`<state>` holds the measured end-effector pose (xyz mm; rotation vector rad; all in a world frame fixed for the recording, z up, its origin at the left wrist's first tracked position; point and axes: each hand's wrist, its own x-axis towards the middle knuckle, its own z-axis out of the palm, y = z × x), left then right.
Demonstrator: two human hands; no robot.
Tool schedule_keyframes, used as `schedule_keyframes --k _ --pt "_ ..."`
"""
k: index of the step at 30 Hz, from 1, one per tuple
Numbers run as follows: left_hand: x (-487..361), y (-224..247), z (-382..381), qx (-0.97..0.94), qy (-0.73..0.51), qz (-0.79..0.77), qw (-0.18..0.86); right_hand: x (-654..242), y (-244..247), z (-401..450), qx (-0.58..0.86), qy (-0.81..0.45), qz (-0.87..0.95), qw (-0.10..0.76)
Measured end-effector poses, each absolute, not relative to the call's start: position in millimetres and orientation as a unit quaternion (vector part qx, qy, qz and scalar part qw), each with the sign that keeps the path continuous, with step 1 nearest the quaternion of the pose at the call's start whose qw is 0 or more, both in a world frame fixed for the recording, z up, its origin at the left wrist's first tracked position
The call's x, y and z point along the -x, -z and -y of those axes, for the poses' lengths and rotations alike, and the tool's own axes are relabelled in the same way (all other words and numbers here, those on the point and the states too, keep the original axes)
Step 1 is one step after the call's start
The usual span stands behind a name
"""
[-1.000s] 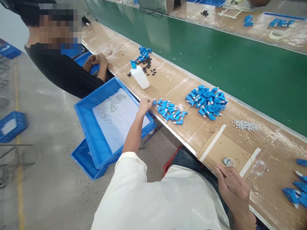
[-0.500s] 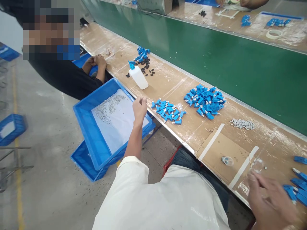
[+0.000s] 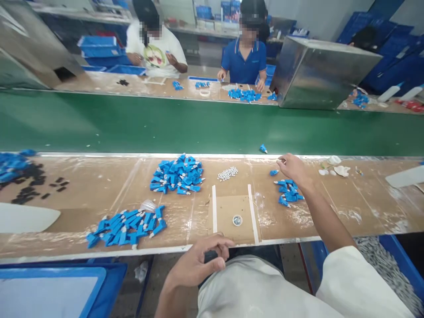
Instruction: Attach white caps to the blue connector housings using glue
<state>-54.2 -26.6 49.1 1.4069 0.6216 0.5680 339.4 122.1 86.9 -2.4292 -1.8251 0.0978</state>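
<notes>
My left hand [image 3: 200, 260] hovers at the table's front edge, before my body, its fingers loosely bent and the thumb apart, with nothing seen in it. Reaching toward the belt, my right hand [image 3: 291, 168] has its fingers drawn together; what they hold, if anything, is too small to make out. Just left of its fingertips lies one blue plastic piece [image 3: 274, 172]. Below that hand is a small pile of blue pieces [image 3: 288, 192]. Another blue piece [image 3: 263, 149] sits on the green belt.
A small round dish [image 3: 237, 220] stands on cardboard between white tape strips. Small grey parts [image 3: 227, 173] lie behind it. Left are two heaps of blue pieces [image 3: 177, 174] [image 3: 127, 227], black parts [image 3: 29, 183] and a white bottle [image 3: 28, 217]. Co-workers sit across the green belt [image 3: 198, 128].
My view has swung right. My left hand has left the blue tray and come before my body. My right hand has reached forward toward the belt.
</notes>
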Motion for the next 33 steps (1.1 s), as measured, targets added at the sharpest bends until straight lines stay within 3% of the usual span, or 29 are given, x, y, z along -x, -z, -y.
schedule_keyframes --k 6,11,14,16,18,20,23,29,33 --pt "39 -49 44 -0.601 -0.297 -0.258 0.696 -313 -79 -215 0.795 -0.057 0.604 0.022" --pt "31 -43 54 -0.481 -0.323 -0.351 0.736 -289 -94 -231 0.763 -0.055 0.644 0.018" --pt "17 -38 36 -0.41 -0.363 -0.377 0.747 -270 -97 -228 0.698 -0.053 0.712 0.056" --pt "9 -32 15 -0.363 -0.431 -0.381 0.733 -257 -93 -213 0.571 -0.09 0.791 0.203" --pt "1 -25 -5 -0.305 -0.5 -0.376 0.718 -246 -87 -182 0.399 -0.138 0.863 0.277" --pt "-7 -22 -18 -0.279 -0.505 -0.356 0.735 -235 -84 -139 0.281 -0.146 0.894 0.316" --pt "-16 -21 -19 -0.309 -0.431 -0.339 0.777 -216 -89 -80 0.169 -0.179 0.927 0.282" --pt "-10 -21 -2 -0.325 -0.371 -0.327 0.807 -198 -95 -30 0.172 -0.153 0.933 0.275" --pt "1 -18 8 -0.288 -0.369 -0.277 0.839 -212 -81 -18 0.272 -0.18 0.888 0.323"
